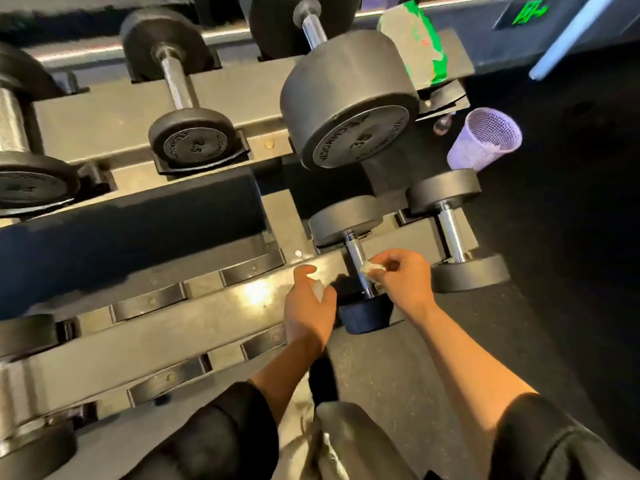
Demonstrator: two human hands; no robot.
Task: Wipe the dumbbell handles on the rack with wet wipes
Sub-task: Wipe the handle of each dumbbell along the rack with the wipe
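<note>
My right hand (403, 280) pinches a small crumpled wet wipe (370, 267) against the chrome handle (358, 261) of a small black dumbbell on the lowest tier of the rack (194, 306). My left hand (308, 308) is curled round something small and pale, beside the front rail and just left of that dumbbell's near head (365, 315). A second small dumbbell (453, 237) lies to the right on the same tier. Larger dumbbells sit on the upper tier, one marked 2.5 (195, 142) and a big one (349, 105).
A green and white wipes pack (415, 43) rests at the top right of the rack. A purple mesh bin (485, 140) stands on the dark floor beside the rack's right end. Several empty cradles line the lower rails. My knees are below in dark clothing.
</note>
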